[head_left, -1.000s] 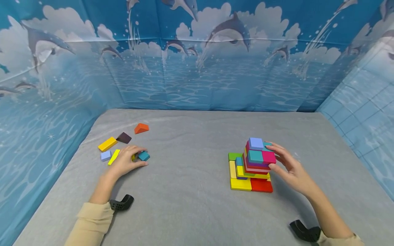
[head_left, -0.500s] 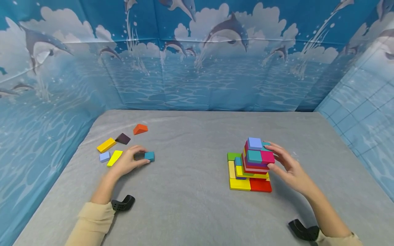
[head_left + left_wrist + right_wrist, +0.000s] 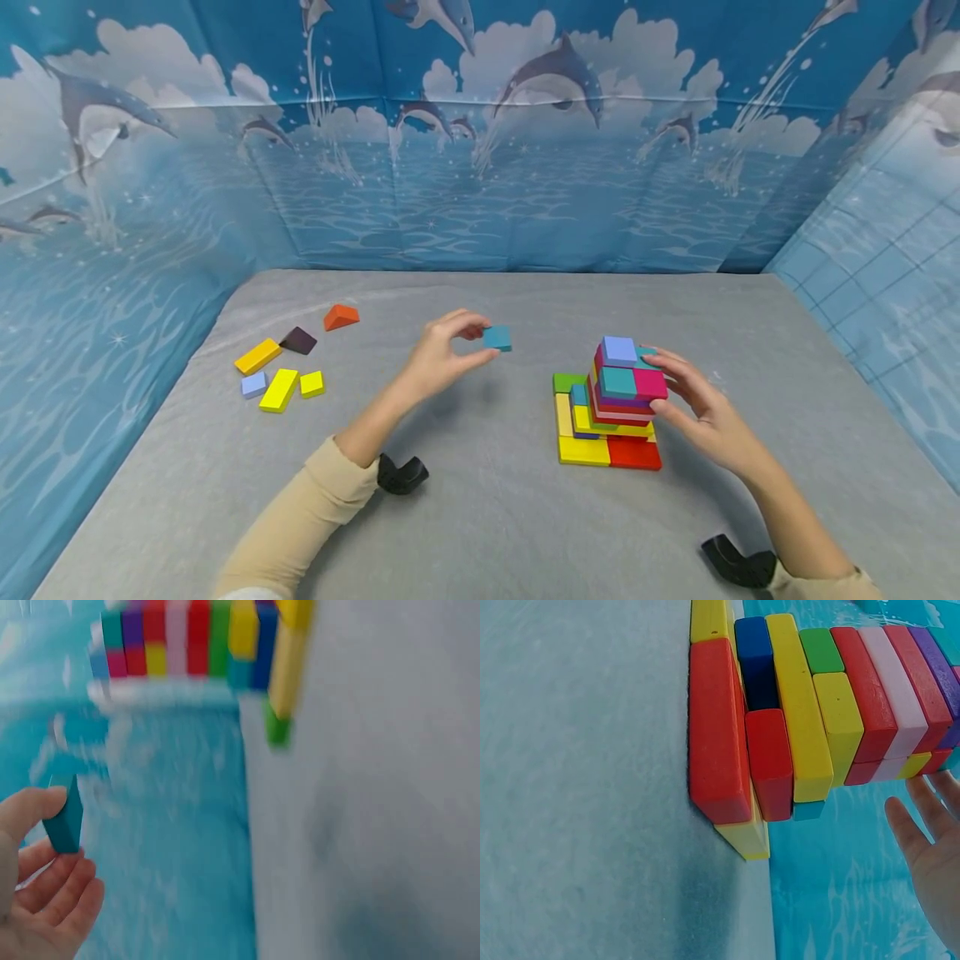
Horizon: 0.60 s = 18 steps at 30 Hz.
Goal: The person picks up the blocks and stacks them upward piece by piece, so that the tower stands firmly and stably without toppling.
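My left hand (image 3: 442, 354) pinches a small teal block (image 3: 497, 338) between thumb and fingers, in the air left of the tower. In the left wrist view the thumb lies on one side of this teal block (image 3: 66, 817). A stepped tower of coloured wooden blocks (image 3: 592, 450) stands on the grey cloth. My right hand (image 3: 705, 421) is at the tower's upper right side. Its thumb touches the magenta block (image 3: 649, 384) and a fingertip rests by the teal block (image 3: 643, 357) at the top. A periwinkle block (image 3: 618, 351) caps the tower. In the right wrist view, the right fingers (image 3: 930, 806) are extended.
Loose blocks lie on the left of the grey cloth (image 3: 450, 517): an orange wedge (image 3: 341, 317), a dark brown block (image 3: 298, 340), a yellow-orange block (image 3: 258, 356), a periwinkle block (image 3: 254, 384) and two yellow blocks (image 3: 279, 390). A dolphin-print curtain (image 3: 465, 208) stands behind.
My left hand has picked up the teal block from the left group and carried it right and up toward the tower. The small yellow block is now uncovered. My right hand stays by the tower.
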{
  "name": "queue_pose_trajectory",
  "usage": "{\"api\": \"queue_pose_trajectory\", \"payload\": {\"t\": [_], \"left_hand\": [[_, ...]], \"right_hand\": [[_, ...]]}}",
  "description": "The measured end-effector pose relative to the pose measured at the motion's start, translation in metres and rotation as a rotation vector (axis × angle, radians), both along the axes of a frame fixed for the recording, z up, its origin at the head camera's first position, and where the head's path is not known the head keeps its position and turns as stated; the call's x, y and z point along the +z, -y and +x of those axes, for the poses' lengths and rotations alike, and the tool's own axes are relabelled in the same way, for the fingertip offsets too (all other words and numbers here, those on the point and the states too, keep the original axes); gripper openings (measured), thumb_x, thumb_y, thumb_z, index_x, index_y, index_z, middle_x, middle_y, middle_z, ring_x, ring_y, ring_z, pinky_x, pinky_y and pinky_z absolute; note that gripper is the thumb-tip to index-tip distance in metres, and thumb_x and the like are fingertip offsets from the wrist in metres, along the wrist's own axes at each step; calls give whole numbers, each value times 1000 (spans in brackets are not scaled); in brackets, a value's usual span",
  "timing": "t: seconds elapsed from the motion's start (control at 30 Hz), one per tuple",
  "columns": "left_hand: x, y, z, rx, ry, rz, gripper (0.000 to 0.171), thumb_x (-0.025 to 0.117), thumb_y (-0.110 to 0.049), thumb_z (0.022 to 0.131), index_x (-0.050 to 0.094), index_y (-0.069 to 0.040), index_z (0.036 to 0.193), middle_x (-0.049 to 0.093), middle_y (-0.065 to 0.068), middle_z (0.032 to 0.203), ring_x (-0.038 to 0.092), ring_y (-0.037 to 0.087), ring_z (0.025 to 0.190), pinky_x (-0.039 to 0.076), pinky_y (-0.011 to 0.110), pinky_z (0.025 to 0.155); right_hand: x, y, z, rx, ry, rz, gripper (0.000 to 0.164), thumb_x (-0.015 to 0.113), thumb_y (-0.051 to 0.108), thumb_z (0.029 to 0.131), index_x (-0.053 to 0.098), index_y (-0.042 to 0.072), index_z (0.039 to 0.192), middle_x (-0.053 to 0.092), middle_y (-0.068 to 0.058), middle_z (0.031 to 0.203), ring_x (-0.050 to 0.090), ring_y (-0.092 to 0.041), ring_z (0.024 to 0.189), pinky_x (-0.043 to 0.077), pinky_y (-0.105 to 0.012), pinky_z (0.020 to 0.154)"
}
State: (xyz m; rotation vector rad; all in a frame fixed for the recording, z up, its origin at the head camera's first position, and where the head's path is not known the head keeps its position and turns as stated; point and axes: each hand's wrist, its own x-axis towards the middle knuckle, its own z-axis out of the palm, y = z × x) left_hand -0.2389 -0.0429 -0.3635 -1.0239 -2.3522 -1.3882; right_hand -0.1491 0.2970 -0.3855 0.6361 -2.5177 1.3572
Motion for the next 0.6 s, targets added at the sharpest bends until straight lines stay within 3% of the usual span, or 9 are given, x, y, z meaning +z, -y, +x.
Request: {"api": "queue_pose_trajectory", "payload": {"t": [0.17,0.33,0.6], "left_hand": [[20,-53,5,-69,-44,69,29,72,-9,78,62,0,104,61,9,97,57,18,88,46,18,79],[34,-95,12,-128,-66,64,30,72,-11,79,62,0,105,60,9,99,56,19,91,43,14,82],[36,-134,19,-172,11,-64,34,69,-19,82,60,-6,112,58,3,106,50,9,96,38,7,80]], "right_hand": [[0,0,-1,39,-19,-28,67,60,-13,78,34,2,138,34,5,140,34,-3,122,35,-7,89],[0,0,-2,37,-14,-55,74,61,-15,75,29,2,139,35,9,137,35,-3,121,35,-7,89],[-1,-3,-3,72,-11,-57,81,59,-15,78,16,6,144,32,12,137,34,-3,120,31,-7,93]]}}
